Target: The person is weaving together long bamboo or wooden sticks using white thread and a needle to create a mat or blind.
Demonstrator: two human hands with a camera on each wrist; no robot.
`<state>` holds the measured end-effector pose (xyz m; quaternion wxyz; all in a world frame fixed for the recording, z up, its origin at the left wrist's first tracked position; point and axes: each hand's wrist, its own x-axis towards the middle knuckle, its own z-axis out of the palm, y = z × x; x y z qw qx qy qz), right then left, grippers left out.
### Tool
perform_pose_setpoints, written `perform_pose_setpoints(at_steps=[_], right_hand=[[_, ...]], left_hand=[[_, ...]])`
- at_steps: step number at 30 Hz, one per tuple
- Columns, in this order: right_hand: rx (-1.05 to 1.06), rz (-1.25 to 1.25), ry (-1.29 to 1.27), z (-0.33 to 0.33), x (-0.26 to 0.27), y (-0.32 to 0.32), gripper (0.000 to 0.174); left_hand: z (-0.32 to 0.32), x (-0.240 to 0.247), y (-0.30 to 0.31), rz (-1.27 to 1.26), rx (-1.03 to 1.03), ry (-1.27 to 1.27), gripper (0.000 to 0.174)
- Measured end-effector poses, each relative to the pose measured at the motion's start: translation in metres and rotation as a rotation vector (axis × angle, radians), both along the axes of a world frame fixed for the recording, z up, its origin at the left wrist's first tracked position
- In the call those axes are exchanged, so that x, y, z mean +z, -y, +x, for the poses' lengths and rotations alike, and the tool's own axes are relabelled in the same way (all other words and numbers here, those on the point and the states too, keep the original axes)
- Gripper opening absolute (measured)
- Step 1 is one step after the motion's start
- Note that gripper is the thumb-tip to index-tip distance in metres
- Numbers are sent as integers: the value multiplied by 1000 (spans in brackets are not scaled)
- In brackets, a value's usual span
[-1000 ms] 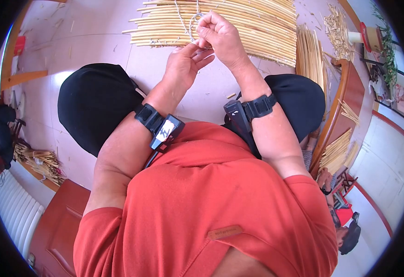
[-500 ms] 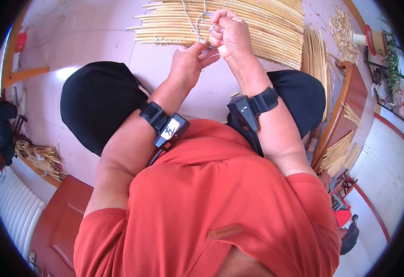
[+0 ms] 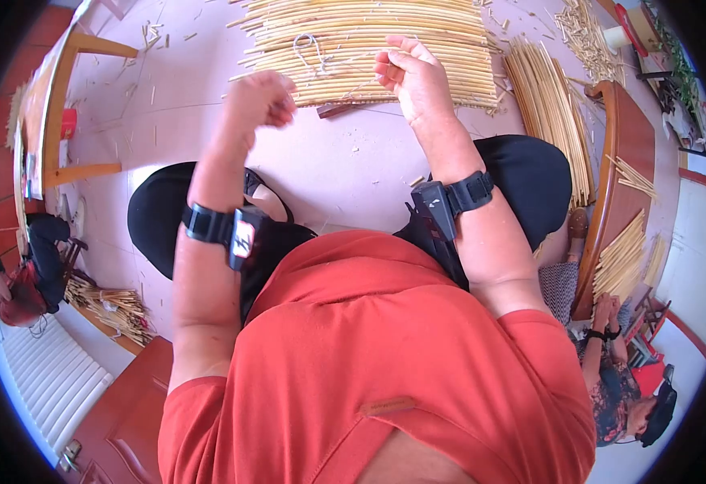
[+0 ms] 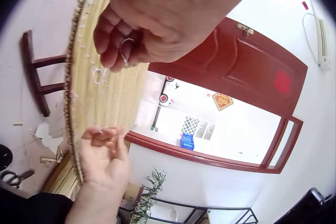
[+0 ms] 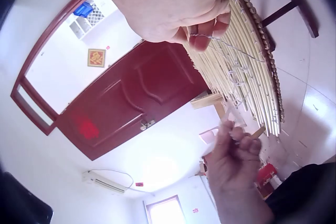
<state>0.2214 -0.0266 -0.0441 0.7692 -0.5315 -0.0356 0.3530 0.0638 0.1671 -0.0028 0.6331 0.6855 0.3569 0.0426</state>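
Note:
A mat of thin pale sticks [image 3: 442, 48] lies before me, tied together with white string. My left hand [image 3: 259, 101] is off its near left corner, blurred, with fingers curled. In the left wrist view that hand pinches a small loop of white string [image 4: 125, 50]. Over the mat's near right part is my right hand [image 3: 417, 79], thumb and fingers bent together. From its fingers a taut string [image 5: 228, 44] runs down to the mat in the right wrist view. A looser string loop [image 3: 309, 47] lies on top of the sticks.
A dark wooden frame [image 4: 37, 71] sits under the mat's edge. Loose sticks [image 3: 543, 113] are stacked to the right beside a wooden panel [image 3: 611, 177]. Scissors [image 4: 17, 178] lie on the floor. Another person [image 3: 619, 395] sits at the right, and one more [image 3: 30, 270] at the left.
My left hand has swung left, away from the right hand and the mat's near edge. The right hand has stayed over the mat, its fingers less tightly closed. The head view has shifted.

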Motion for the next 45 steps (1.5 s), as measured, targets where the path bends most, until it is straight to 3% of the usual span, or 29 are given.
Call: perform_pose_setpoints(at_steps=[3, 5, 6, 8, 9, 10, 16, 19, 21, 25, 31, 33, 34, 36, 40, 45], right_hand=[[18, -43, -13, 4, 0, 10, 22], [0, -9, -34, 8, 2, 17, 23], [-10, 17, -55, 7, 2, 16, 25], [-35, 21, -35, 11, 4, 21, 26], [-56, 17, -13, 12, 5, 23, 28], [-71, 30, -16, 15, 5, 25, 28], [-89, -18, -34, 20, 5, 28, 31], [-238, -85, 60, 22, 6, 31, 30], [-456, 59, 150, 24, 7, 33, 29], [-493, 102, 178, 27, 17, 42, 25], [-412, 258, 64, 21, 29, 39, 19], [-258, 130, 57, 18, 27, 37, 16], [-254, 127, 55, 14, 29, 34, 16], [71, -46, 146, 5, 33, 30, 18], [165, 79, 278, -13, 41, 21, 15], [54, 157, 159, -15, 34, 15, 10]], left_hand=[[43, 14, -16, 97, 152, 179, 14], [67, 3, -22, 1100, 171, 130, 22], [69, 1, -20, 1105, 165, 132, 22], [74, -3, -10, 1607, 20, 111, 26], [72, -4, -9, 1363, -145, 161, 22], [71, -5, 17, 1171, -214, -99, 17], [67, -51, 24, 1110, -302, 55, 22], [73, -52, 27, 1122, -341, 3, 21], [75, -52, 31, 1171, -387, -102, 14], [82, -55, 28, 1183, -411, -122, 5], [77, -51, 15, 1182, -424, -174, 7], [75, -44, 7, 939, -296, -110, 6], [74, -15, 22, 554, -205, -58, 6], [70, 16, 37, 274, -227, 5, 8], [69, 52, 71, 257, -323, 30, 9], [66, 49, 85, 430, -310, 82, 7]])
